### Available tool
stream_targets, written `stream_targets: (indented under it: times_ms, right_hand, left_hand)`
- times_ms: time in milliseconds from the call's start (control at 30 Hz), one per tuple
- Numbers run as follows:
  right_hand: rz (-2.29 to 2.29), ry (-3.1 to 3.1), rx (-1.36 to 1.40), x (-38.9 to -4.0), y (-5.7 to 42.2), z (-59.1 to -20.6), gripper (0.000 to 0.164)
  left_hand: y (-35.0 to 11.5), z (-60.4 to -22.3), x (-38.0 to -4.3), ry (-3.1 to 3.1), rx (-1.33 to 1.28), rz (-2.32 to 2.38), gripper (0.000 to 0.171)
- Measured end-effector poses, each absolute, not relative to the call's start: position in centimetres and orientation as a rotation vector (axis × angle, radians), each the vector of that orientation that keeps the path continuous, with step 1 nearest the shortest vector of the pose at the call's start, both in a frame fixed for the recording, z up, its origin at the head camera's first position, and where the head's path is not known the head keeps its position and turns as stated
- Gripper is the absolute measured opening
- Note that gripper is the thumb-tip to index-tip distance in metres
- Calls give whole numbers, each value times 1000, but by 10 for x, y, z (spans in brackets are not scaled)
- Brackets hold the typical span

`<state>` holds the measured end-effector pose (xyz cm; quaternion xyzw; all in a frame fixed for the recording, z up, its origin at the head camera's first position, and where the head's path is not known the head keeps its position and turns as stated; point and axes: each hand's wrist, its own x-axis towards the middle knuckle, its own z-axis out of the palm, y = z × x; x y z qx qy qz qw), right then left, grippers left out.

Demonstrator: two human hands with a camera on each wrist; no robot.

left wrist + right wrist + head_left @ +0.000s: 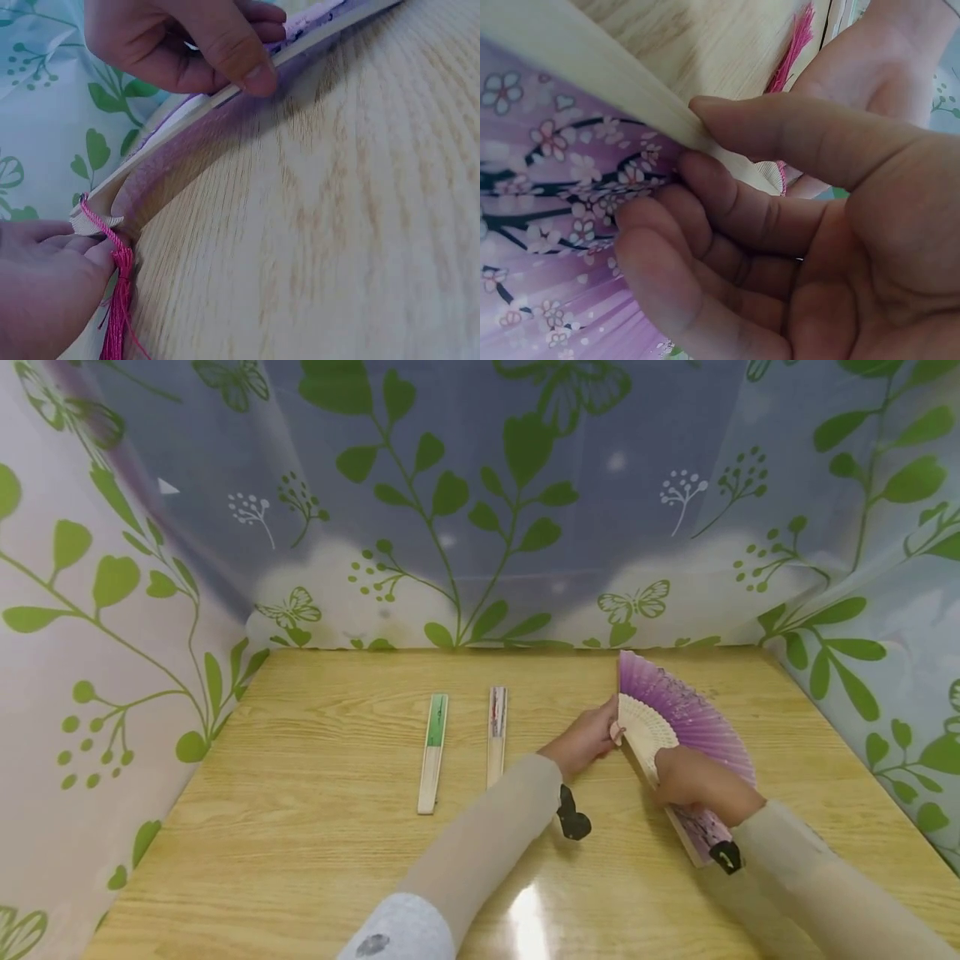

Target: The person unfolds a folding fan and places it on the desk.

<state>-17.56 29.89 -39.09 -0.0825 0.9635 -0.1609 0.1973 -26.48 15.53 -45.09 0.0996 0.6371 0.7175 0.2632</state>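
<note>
A purple folding fan (693,714) with pale slats and a blossom print is spread wide on the right side of the table. My left hand (588,739) holds its narrow pivot end, where a pink tassel (120,292) hangs down in the left wrist view. Farther along, my right hand (705,781) pinches the outer pale rib (622,79) between thumb and fingers, with the other fingers curled against the printed cloth (562,217). In the left wrist view that rib (176,135) slants close over the wood.
A folded fan with a green end (435,727) lies left of centre. Beside it is another folded fan (497,714) with a dark and red pattern, its lower end hidden by my left sleeve. Leaf-printed curtains (465,527) surround the wooden table (300,860) at the back and sides.
</note>
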Motion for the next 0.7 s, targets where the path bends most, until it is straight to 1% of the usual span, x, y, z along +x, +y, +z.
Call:
stream_targets:
  times_ms: [67,167,367,533,700]
  right_hand:
    - [-460,2696,-224,-176,300,-391,24]
    - [-470,2705,-226,-176,301,-391,25]
    - [-452,2702,-238,-177,301,-389,23]
    - [-411,2728,-239,-177,301,-385,25]
    - [-374,2793,-265,-181,302,-383,25]
  left_hand:
    - [154,-451,-265,1632,303,1943,71]
    - [154,-452,-264,1535,331,1959,73]
    - [157,-450,-262,1723,390,1883,74]
    - [156,-449,-258,1800,401,1834,84]
    - [152,-447,-256,1850,369,1820,87]
